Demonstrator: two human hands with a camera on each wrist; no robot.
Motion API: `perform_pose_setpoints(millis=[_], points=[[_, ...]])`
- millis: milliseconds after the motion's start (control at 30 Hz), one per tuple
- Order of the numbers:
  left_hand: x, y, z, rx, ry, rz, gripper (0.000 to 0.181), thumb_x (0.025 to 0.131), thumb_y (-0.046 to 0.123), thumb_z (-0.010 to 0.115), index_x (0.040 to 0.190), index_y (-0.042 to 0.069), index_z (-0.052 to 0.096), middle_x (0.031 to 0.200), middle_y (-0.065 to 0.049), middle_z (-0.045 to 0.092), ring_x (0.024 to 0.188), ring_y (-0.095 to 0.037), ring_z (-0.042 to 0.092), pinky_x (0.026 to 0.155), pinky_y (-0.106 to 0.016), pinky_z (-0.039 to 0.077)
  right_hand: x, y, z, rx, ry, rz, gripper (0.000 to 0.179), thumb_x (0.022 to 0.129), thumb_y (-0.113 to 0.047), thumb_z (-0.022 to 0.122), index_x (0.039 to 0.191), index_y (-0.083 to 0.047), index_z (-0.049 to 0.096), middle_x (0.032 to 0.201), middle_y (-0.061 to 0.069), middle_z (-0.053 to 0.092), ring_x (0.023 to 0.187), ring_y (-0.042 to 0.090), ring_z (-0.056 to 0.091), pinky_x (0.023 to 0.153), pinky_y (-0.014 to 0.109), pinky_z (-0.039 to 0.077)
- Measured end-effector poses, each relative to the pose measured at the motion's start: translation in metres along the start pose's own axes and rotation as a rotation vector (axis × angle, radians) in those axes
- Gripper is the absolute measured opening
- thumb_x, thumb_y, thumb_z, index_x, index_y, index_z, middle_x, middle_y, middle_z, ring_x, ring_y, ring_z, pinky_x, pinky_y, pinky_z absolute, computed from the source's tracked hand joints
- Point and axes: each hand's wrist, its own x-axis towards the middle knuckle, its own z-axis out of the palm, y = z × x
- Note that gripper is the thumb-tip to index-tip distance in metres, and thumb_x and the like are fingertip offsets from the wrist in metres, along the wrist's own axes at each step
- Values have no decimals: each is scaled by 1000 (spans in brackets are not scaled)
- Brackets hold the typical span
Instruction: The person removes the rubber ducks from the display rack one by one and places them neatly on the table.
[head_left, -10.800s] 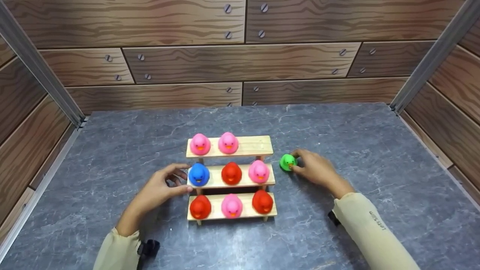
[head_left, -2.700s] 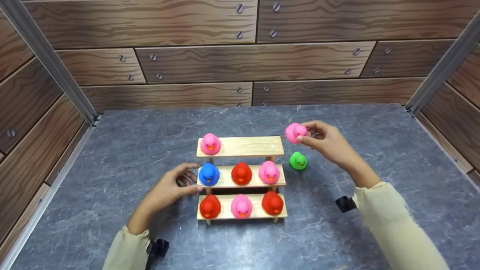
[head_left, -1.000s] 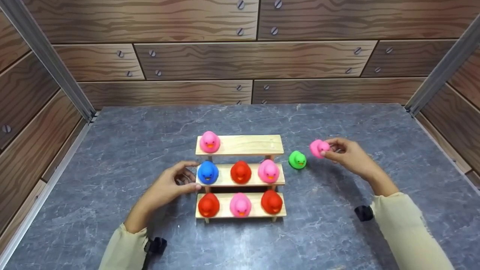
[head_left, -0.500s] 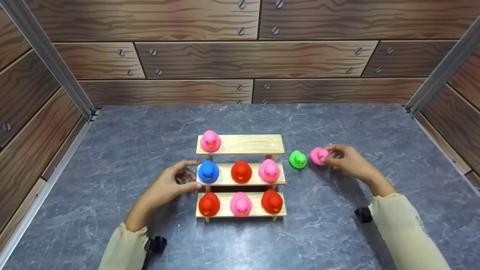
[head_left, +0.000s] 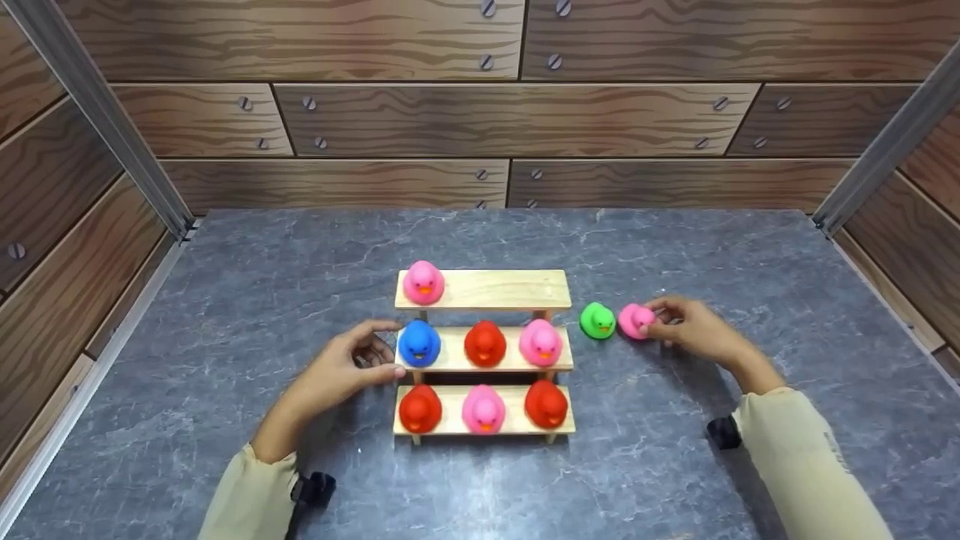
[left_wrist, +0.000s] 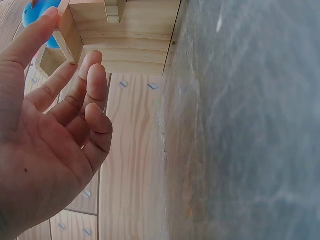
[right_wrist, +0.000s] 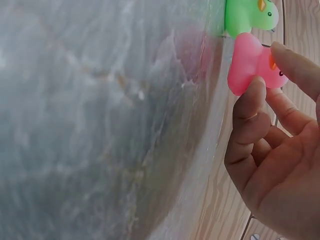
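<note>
A three-tier wooden display stand (head_left: 517, 289) stands on the table. My left hand (head_left: 337, 371) holds the left end of its middle shelf, thumb at the front edge and index finger at the back, beside a blue rubber duck (head_left: 419, 344). Right of the stand, my right hand (head_left: 697, 334) pinches a pink rubber duck (head_left: 634, 321) down at the table. In the right wrist view that pink duck (right_wrist: 246, 65) sits close against a green rubber duck (right_wrist: 242, 15). One pink duck (head_left: 424, 283) occupies the top shelf's left end.
A red duck (head_left: 484, 344) and a pink duck (head_left: 541, 343) share the middle shelf with the blue one. Below are two red ducks around a pink duck (head_left: 483, 410). Wood-patterned walls (head_left: 450, 120) enclose the grey marbled table (head_left: 480, 487).
The right hand has let go of the green duck, lifted a pink duck off the top shelf and lowered it beside the green one, lately sliding it left. The left hand stays at the stand.
</note>
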Motion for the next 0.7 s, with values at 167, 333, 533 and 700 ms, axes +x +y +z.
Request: perform_pose_setpoints(millis=[167, 333, 533, 700], points=[[0, 0, 0, 3, -2, 2, 57, 80, 19, 78, 130, 3, 54, 91, -14, 64, 77, -15, 56, 69, -24, 47, 1, 2, 0, -10, -3, 1, 48, 88, -19, 68, 125, 8, 53, 88, 5, 58, 68, 7, 54, 59, 22, 46], [0, 1, 0, 4, -2, 5, 57, 80, 19, 78, 130, 3, 54, 90, -13, 64, 76, -15, 56, 69, -24, 47, 2, 2, 1, -25, -5, -5, 46, 89, -18, 68, 124, 8, 53, 87, 4, 58, 66, 6, 53, 56, 22, 44], [1, 0, 0, 1, -7, -1, 57, 81, 18, 78, 130, 3, 54, 89, -12, 63, 76, -14, 56, 69, -24, 47, 3, 0, 2, -29, -21, 3, 47, 89, -17, 66, 126, 7, 53, 90, 7, 59, 67, 7, 54, 57, 23, 45], [1, 1, -1, 7, -7, -8, 57, 81, 19, 77, 130, 3, 54, 90, -13, 64, 77, -15, 55, 69, -24, 47, 5, 0, 2, -25, -34, 6, 47, 88, -16, 66, 127, 8, 52, 91, 8, 59, 67, 7, 54, 56, 23, 45]])
